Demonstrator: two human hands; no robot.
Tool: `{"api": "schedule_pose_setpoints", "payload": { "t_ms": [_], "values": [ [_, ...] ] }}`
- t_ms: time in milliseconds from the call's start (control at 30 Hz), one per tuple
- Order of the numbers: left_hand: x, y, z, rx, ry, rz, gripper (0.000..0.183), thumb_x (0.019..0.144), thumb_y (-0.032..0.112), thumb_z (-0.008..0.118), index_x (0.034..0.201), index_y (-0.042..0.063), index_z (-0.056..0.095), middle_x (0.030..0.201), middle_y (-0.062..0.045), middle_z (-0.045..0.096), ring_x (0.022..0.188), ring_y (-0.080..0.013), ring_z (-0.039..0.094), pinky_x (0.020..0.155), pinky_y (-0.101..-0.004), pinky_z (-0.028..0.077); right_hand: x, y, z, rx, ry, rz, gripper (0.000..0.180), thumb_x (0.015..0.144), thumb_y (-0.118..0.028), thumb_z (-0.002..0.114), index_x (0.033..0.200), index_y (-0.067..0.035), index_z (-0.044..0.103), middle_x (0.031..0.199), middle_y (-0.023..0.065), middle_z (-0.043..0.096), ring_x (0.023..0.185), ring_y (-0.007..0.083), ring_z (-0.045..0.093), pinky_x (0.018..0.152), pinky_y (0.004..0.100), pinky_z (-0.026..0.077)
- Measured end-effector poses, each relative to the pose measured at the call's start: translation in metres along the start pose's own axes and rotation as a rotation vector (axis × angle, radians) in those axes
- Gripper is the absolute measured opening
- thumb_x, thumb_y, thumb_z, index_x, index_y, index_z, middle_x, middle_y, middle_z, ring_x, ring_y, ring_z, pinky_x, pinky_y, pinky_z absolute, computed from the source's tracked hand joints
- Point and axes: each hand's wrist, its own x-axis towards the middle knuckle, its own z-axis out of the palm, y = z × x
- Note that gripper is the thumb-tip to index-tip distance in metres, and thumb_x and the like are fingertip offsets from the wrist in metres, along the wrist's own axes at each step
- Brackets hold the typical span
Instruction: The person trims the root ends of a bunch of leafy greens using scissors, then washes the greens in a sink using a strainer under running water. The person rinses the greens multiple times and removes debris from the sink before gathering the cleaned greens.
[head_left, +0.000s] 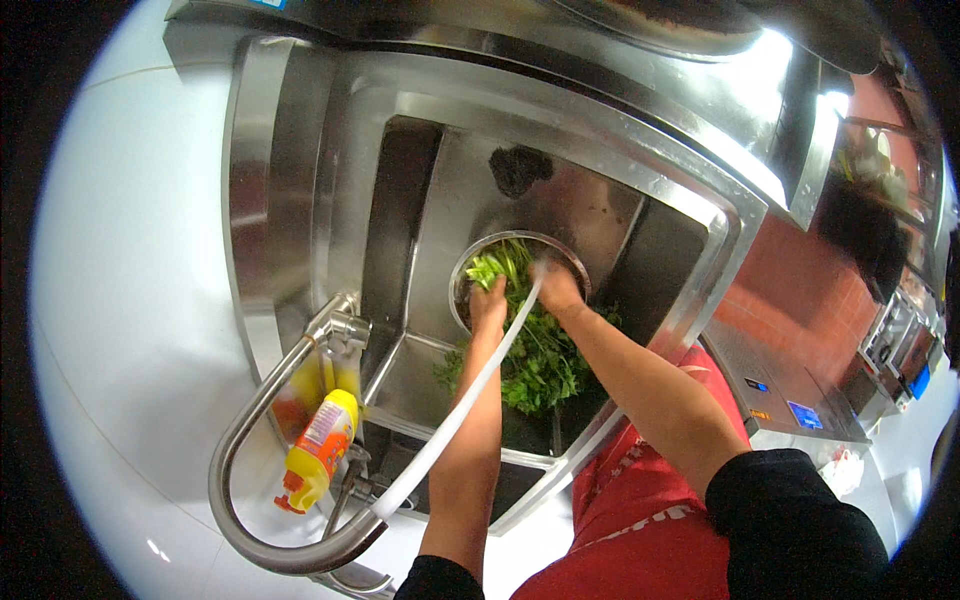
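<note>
In a stainless steel sink, a round metal bowl (455, 289) holds leafy green herbs whose leaves (544, 367) hang over the rim towards me. My left hand (489, 304) is in the bowl, its fingers around the pale green stems (487, 268). Across the bowl, my right hand (556, 289) is at the stems too, blurred and partly behind the water; its fingers do not show well. A stream of water (465, 405) runs from the curved metal faucet (225, 457) over my left forearm down to my right hand.
A yellow pump bottle (322, 446) with an orange label stands beside the faucet. A dark wet clump (519, 171) lies on the sink floor beyond the bowl. The sink's raised steel rim (600, 150) surrounds the work. A steel counter (795, 390) is at the right, above a red tiled floor (795, 300).
</note>
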Motion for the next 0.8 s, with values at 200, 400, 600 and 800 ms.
{"api": "schedule_pose_setpoints", "payload": {
  "t_ms": [200,400,600,800],
  "values": [
    [0.02,-0.016,-0.014,-0.304,-0.32,0.041,0.089,0.082,0.04,0.071,0.15,0.006,0.023,0.149,-0.017,0.035,0.135,-0.0286,0.035,0.11,-0.0422,0.027,0.011,-0.002,0.019,-0.393,0.031,-0.059,0.086,0.079,-0.05,0.071,0.136,0.008,0.041,0.134,0.0295,0.048,0.127,0.0365,0.049,0.101,0.039,0.042],
    [-0.017,0.003,-0.043,-0.428,-0.414,-0.025,0.05,0.077,0.015,0.079,0.12,0.002,0.057,0.114,-0.011,0.064,0.102,-0.0212,0.061,0.089,-0.0355,0.047,-0.022,0.005,-0.001,0.289,0.044,0.261,0.054,0.092,-0.043,0.059,0.123,0.001,0.057,0.108,0.0196,0.066,0.094,0.0294,0.063,0.082,0.0403,0.048],
    [-0.017,-0.027,-0.024,-0.124,0.043,0.377,0.062,0.082,-0.001,0.065,0.139,0.001,0.04,0.133,-0.018,0.051,0.123,-0.0271,0.05,0.103,-0.039,0.038,-0.06,-0.027,0.012,-0.024,0.17,0.001,0.049,0.09,-0.018,0.056,0.136,-0.005,0.045,0.122,0.0271,0.054,0.11,0.0354,0.055,0.092,0.0432,0.045],
    [0.004,-0.048,-0.004,0.578,0.005,0.876,0.053,0.087,0.003,0.055,0.138,0.008,0.042,0.147,-0.025,0.032,0.133,-0.0434,0.035,0.107,-0.0448,0.035,-0.025,0.007,0.026,-0.665,0.216,-0.439,0.046,0.087,-0.019,0.06,0.13,-0.006,0.05,0.131,0.0243,0.048,0.117,0.0418,0.051,0.099,0.0441,0.043]
  ]
}}
